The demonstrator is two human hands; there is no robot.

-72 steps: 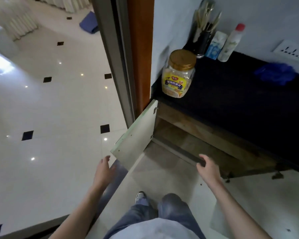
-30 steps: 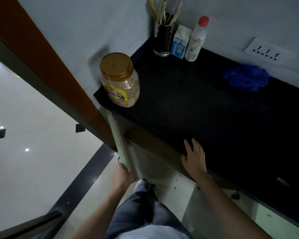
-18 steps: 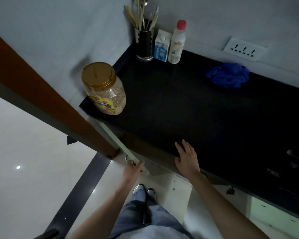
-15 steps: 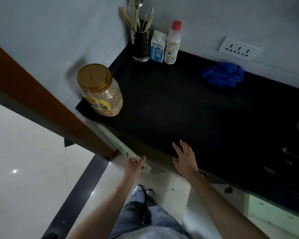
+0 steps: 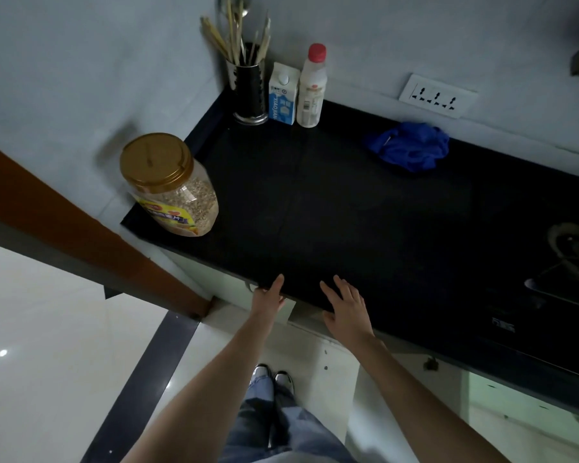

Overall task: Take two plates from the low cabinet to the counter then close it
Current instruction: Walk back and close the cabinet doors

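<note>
No plates show anywhere in the head view. The pale green low cabinet door [image 5: 228,286] lies almost flush under the front edge of the black counter [image 5: 348,202]. My left hand [image 5: 268,299] holds the door's top edge near its small handle, thumb pointing up against the counter rim. My right hand [image 5: 348,309] rests flat on the counter's front edge, fingers spread, holding nothing. The cabinet's inside is hidden.
On the counter stand a gold-lidded jar of grain [image 5: 171,185] at the left corner, a utensil holder [image 5: 248,85], a milk carton [image 5: 283,95] and a red-capped bottle [image 5: 311,88] at the back. A blue cloth [image 5: 411,148] lies further right, and a stove burner [image 5: 569,259] sits at the right edge.
My left hand has swung the cabinet door from wide open to nearly closed against the cabinet. My right hand rose from the cabinet's lower edge to the counter and stays there.
</note>
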